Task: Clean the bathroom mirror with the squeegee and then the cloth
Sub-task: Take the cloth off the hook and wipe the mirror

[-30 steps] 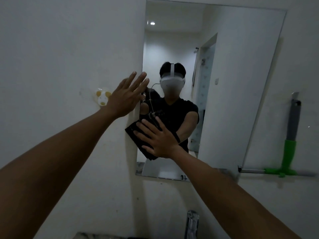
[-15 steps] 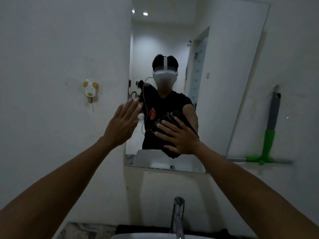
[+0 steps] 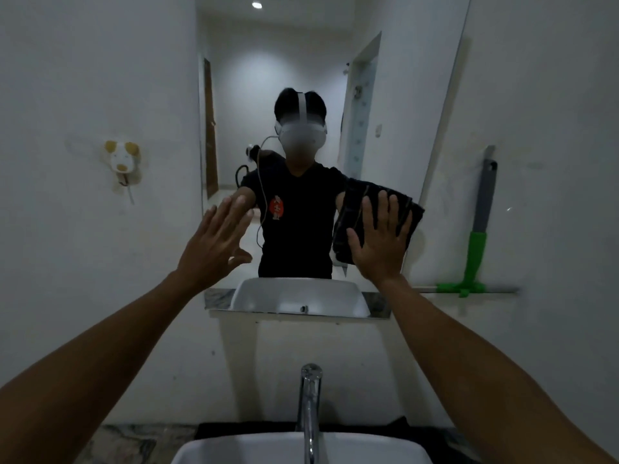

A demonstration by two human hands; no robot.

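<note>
The frameless mirror [image 3: 395,95] hangs on the wall above the sink. My right hand [image 3: 380,244] lies flat on a folded dark cloth [image 3: 351,212] and holds it against the glass near the mirror's lower right edge. My left hand [image 3: 214,244] is raised with fingers spread at the mirror's lower left edge, holding nothing. The squeegee [image 3: 477,242], with a grey and green handle, hangs on the wall to the right of the mirror, its blade at the bottom.
A chrome tap [image 3: 310,406] and a white basin [image 3: 261,448] are directly below me. A small dog-shaped hook [image 3: 121,160] is stuck to the wall left of the mirror. A dark cloth strip [image 3: 368,426] lies behind the basin.
My right hand has slid the cloth across the glass from the lower left to the lower right. The view has tilted down, showing more of the tap and basin.
</note>
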